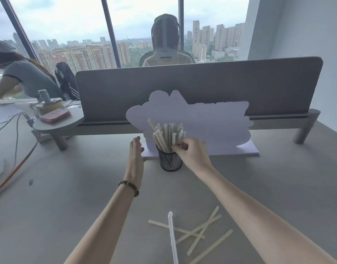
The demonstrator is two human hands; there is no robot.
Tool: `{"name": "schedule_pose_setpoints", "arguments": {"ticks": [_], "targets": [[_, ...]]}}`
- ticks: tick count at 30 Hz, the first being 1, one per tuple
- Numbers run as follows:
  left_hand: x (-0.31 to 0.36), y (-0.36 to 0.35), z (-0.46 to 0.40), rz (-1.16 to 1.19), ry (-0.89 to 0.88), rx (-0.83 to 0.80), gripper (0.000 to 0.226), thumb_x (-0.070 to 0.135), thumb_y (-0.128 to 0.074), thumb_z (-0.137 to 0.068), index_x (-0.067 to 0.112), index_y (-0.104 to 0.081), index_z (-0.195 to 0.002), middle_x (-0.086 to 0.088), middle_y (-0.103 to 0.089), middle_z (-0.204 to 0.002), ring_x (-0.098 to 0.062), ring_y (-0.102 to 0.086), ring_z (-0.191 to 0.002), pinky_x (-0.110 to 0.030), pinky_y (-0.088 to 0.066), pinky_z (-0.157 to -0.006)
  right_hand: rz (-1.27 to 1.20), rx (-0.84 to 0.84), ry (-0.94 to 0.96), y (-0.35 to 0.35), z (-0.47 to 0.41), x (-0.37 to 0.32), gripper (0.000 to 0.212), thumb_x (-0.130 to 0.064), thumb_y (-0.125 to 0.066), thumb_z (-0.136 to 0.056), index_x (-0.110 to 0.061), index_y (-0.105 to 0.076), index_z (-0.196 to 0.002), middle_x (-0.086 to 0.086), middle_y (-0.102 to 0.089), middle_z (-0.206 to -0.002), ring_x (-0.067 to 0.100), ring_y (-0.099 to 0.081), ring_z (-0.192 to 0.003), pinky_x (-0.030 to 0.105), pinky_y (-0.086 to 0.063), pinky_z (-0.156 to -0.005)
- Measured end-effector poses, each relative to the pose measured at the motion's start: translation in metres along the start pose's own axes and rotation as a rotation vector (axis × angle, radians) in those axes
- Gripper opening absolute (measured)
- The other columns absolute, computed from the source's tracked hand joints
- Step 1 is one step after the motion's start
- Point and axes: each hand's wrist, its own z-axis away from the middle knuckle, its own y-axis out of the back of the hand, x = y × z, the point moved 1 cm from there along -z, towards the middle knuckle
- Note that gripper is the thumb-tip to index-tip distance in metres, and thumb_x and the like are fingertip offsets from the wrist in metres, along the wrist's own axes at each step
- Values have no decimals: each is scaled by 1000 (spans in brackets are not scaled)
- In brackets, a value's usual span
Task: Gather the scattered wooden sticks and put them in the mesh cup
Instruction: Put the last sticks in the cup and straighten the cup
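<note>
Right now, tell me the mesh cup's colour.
Black, with a fine wire-mesh pattern; mesh cup shows in the head view.

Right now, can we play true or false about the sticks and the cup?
1. The cup lies tipped over. False: it stands upright on the table.
2. The right hand touches the sticks in the cup. True.
3. All the sticks are in the cup. False: loose sticks lie on the table near the person.
4. The left hand is open, beside the cup. True.
5. The left hand holds a stick. False: it is empty.
</note>
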Motion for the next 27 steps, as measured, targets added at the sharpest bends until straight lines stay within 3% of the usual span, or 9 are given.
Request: {"name": "schedule_pose_setpoints", "arguments": {"ticks": [4,9,12,14,16,19,22,25,27], "targets": [[-12,16,9,-127,65,44,36,50,-37,-100,22,-56,-113,-2,-57,-115,-19,-56,-111,-38,-48,-90,7,6,-13,-6,0,5,15,-26,-71,-87,-15,-76,-79,-15,-54,-54,1,-50,-55,18,-34,-56],[-14,26,25,-421,31,47,25,35,-53,-90,12,-62,-89,-2,-66,-83,-21,-66,-75,-34,-47,-67,-25,4,-15,-7,7,5,17,-29,-72,-86,-15,-78,-78,-5,-70,-65,9,-59,-62,21,-40,-60],[-6,25,46,-699,19,-121,20,31,-57,-88,13,-61,-78,-10,-68,-74,-22,-59,-61,-28,-46,-56,-105,34,-9,3,15,6,16,-33,-74,-85,-18,-77,-80,-8,-68,-68,0,-58,-63,14,-41,-63],[0,23,68,-883,16,-357,20,39,-61,-86,21,-61,-79,0,-65,-68,-12,-56,-58,-22,-44,-52,-102,59,9,16,25,9,13,-32,-75,-84,-20,-74,-80,-8,-66,-67,-4,-56,-62,8,-38,-62],[4,21,89,-1051,-12,-565,25,51,-66,-80,27,-62,-86,9,-63,-75,-7,-57,-65,-18,-45,-56,-29,-67,36,32,39,16,10,-33,-75,-85,-22,-75,-84,-13,-68,-73,-9,-59,-68,5,-38,-65],[4,20,111,-1286,-69,-714,43,63,-67,-71,31,-60,-101,13,-59,-93,-11,-56,-86,-29,-51,-80,135,-517,45,60,67,23,29,-47,-78,-79,-32,-75,-103,-18,-70,-104,-12,-59,-90,13,-40,-82],[4,19,124,-1412,-64,-714,58,64,-71,-63,30,-57,-108,8,-54,-105,-16,-52,-103,-32,-48,-86,339,-896,37,84,104,24,64,-56,-79,-72,-46,-57,-132,-32,-42,-142,-23,-42,-112,18,-34,-101],[7,16,137,-1435,-57,-709,71,71,-72,-59,27,-54,-113,3,-51,-112,-19,-46,-113,-31,-46,-87,474,-999,101,87,143,28,86,-50,-80,-73,-44,-39,-148,-25,-24,-158,-7,-19,-143,26,-20,-118],[11,14,146,-1466,-33,-738,82,81,-66,-56,27,-54,-117,1,-48,-117,-20,-42,-118,-31,-44,-93,477,-926,152,85,161,32,77,-47,-76,-77,-40,-43,-147,-18,-31,-158,2,-20,-146,30,-20,-120]]}}
